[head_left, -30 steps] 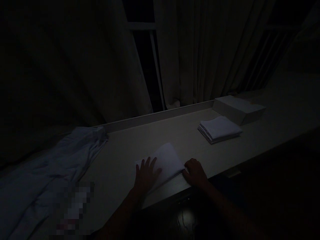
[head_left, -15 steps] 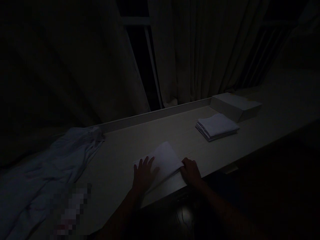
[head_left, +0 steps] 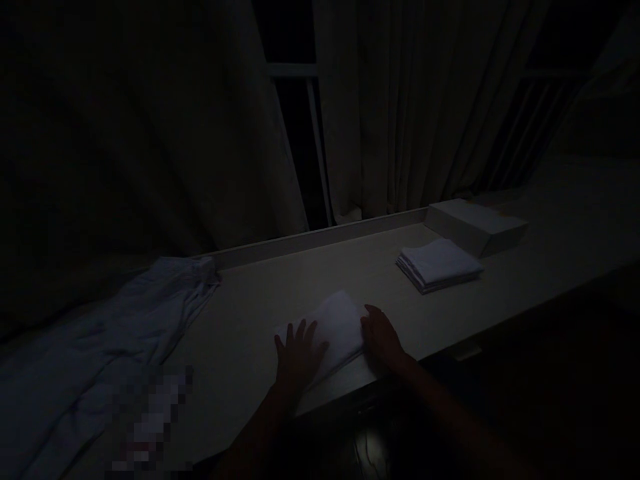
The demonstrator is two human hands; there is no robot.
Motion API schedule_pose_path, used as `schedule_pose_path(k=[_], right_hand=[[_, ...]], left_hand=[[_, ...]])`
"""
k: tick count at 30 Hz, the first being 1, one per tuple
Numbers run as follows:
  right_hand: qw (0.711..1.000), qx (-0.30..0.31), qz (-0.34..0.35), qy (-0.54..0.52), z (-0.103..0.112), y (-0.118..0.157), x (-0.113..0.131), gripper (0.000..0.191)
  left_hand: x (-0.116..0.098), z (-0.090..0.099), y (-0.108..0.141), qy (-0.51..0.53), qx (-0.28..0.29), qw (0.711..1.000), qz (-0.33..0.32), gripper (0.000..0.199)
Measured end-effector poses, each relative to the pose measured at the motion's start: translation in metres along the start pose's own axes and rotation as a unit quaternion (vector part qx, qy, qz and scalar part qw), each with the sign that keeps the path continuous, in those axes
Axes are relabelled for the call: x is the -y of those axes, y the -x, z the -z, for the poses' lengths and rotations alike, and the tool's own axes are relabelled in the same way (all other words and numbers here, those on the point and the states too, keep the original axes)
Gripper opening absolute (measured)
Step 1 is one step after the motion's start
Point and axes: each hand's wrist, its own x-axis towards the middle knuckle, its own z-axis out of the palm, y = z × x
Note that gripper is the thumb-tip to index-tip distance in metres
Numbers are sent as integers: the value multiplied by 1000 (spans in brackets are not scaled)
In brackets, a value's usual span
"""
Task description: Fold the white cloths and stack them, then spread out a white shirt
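White cloth (head_left: 341, 321): pin it under that flat, splayed left hand (head_left: 300, 357), square the edge; can't tell if the right hand (head_left: 383, 338) grips it.

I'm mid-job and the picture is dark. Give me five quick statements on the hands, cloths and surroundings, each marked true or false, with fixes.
1. The left hand lies with fingers spread on the folded cloth. True.
2. The stack of folded fabric lies nearer the camera than the pale box. True.
3. The right hand rests on top of that stack. False: it is at the right edge of the folded cloth.
4. The rumpled fabric is at the right of the picture. False: it is at the left.
5. A dark gap shows between the curtains. True.
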Motion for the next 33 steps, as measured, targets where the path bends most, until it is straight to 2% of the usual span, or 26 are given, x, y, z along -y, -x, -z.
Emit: schedule_pose_path(k=[2, 5, 7, 10, 15, 21, 25, 29, 33], right_hand=[[997, 48, 41, 41, -8, -17, 13, 58], [988, 119, 68, 71, -29, -31, 23, 73], [985, 129, 75, 84, -44, -31, 23, 78], [985, 107, 88, 107, -56, -22, 20, 78], [980, 113, 90, 135, -54, -17, 21, 74], [959, 189, 96, 188, -47, -50, 32, 70], [964, 157, 89, 198, -58, -67, 37, 59], [967, 122, 100, 199, -72, -63, 36, 57], [968, 117, 113, 190, -74, -61, 35, 56]], left_hand=[[2, -2, 0, -1, 1, 1000, -3, 64], [6, -2, 0, -1, 3, 1000, -16, 66], [8, 0, 1, -6, 0, 1000, -21, 66], [4, 7, -1, -19, -14, 999, -24, 66], [-15, 17, -9, -10, -16, 997, -71, 66], [-24, 4, 5, -19, 10, 998, -52, 70], [-23, 2, 9, -19, 20, 999, -41, 75], [-23, 2, 8, -3, 26, 999, -39, 77], [-25, 1, 9, 9, 27, 999, -31, 77]])
